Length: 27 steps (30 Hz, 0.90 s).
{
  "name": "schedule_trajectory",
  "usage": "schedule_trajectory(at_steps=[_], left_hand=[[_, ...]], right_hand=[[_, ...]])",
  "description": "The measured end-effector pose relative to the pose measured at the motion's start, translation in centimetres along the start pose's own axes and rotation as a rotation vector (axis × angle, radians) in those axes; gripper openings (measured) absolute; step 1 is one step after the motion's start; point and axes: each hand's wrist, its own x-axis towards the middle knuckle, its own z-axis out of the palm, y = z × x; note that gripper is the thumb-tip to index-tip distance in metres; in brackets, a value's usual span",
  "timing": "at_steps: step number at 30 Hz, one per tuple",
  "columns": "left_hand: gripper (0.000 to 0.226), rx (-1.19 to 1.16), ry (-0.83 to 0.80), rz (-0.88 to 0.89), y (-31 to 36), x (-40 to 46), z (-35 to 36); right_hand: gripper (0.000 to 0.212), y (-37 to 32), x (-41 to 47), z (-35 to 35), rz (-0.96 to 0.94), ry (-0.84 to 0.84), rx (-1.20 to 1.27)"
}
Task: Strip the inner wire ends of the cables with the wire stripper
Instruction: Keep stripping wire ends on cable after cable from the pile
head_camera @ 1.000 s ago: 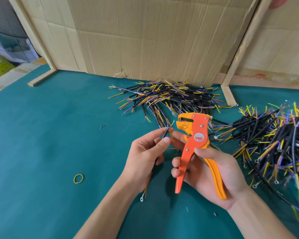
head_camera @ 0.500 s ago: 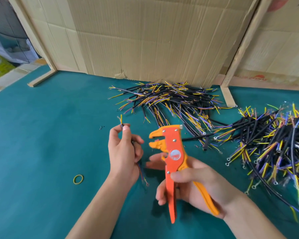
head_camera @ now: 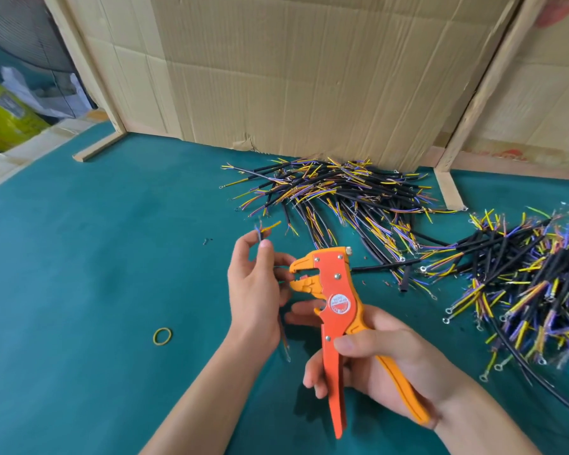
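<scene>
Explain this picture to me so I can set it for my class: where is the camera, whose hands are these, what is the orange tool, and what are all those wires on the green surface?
There is no machine here. The camera sits on a person's head, looking down at their two bare hands. The right hand grips an orange wire stripper, a tool that pulls the plastic coating off wire ends. The left hand pinches one short black cable with coloured inner wires fanning out at its top. On the green table lie two heaps of similar cables, a far pile by the cardboard wall and a right pile, plus a yellow rubber band.
</scene>
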Motion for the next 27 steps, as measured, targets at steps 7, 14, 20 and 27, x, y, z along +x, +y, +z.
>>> schedule_trajectory(at_steps=[7, 14, 20, 27], left_hand=[[0.029, 0.103, -0.148, 0.068, 0.3, -0.3, 0.0], [0.022, 0.194, -0.349, 0.056, 0.3, -0.8, 0.2], [0.013, 0.288, -0.436, 0.084, 0.1, -0.9, 0.2], [0.014, 0.365, -0.465, 0.168, -0.1, -0.6, 0.0]], right_hand=[[0.075, -1.6, -0.8, -2.3, -0.209, 0.194, 0.106], [0.07, -2.0, -1.1, -2.9, -0.238, 0.228, 0.105], [0.061, -2.0, -1.0, -2.6, -0.21, 0.233, 0.069], [0.074, -2.7, -1.6, -3.2, -0.116, 0.18, 0.062]])
